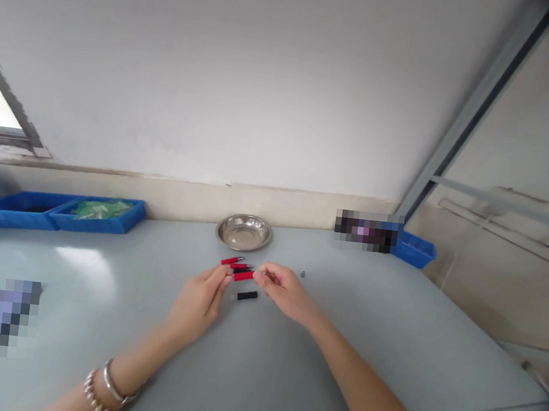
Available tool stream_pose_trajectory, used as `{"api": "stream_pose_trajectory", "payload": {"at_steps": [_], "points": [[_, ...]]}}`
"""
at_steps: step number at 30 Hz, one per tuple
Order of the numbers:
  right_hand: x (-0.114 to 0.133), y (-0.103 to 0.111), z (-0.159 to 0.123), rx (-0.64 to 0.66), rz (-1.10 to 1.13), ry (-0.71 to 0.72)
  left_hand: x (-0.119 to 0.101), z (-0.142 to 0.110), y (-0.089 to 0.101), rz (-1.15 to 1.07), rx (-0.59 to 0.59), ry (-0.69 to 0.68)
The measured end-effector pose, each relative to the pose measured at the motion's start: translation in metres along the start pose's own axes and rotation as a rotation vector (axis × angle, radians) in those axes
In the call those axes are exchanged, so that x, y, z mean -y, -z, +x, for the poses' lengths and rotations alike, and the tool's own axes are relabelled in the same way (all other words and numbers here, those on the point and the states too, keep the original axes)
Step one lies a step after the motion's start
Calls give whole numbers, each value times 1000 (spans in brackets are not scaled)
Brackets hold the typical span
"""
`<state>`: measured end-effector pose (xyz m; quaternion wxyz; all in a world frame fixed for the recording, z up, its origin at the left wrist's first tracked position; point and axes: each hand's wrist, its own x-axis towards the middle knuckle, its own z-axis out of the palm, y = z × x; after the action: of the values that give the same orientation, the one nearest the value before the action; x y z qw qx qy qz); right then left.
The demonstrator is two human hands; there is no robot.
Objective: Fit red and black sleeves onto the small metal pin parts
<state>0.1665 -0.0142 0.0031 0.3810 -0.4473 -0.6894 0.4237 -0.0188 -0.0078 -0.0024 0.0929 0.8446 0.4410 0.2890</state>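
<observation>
My left hand [202, 299] pinches the left end of a short red pen-like tube [244, 276]. At its other end, the fingertips of my right hand [285, 290] are closed on it, so both hands hold the tube level above the table. Just behind lie red pen-like pieces with silver tips, one of them a red piece [232, 261] set a little apart. A black tube [247, 295] with a pale, clear-looking end rests on the table in front of the held one. My fingers cover both ends of the held tube.
A round steel dish [243, 233] stands by the wall. Two blue trays [54, 220] sit at the back left, one with green bags [102, 208]. At the back right is another blue tray [414, 249] beside a blurred-out item. A small metal part [303, 274] lies right of my hand.
</observation>
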Motion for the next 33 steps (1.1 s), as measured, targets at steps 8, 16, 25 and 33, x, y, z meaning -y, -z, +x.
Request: {"api": "stream_pose_trajectory", "payload": {"at_steps": [8,16,25,33], "points": [[1,0,0,-11,34,10,0,0,0,3,1,-8],[-1,1,1,-16,49,-20,1,0,-1,14,-13,11],[0,1,1,-6,28,-12,0,0,1,8,-1,-8],[0,1,1,9,81,-19,0,0,0,11,-3,-1]]}}
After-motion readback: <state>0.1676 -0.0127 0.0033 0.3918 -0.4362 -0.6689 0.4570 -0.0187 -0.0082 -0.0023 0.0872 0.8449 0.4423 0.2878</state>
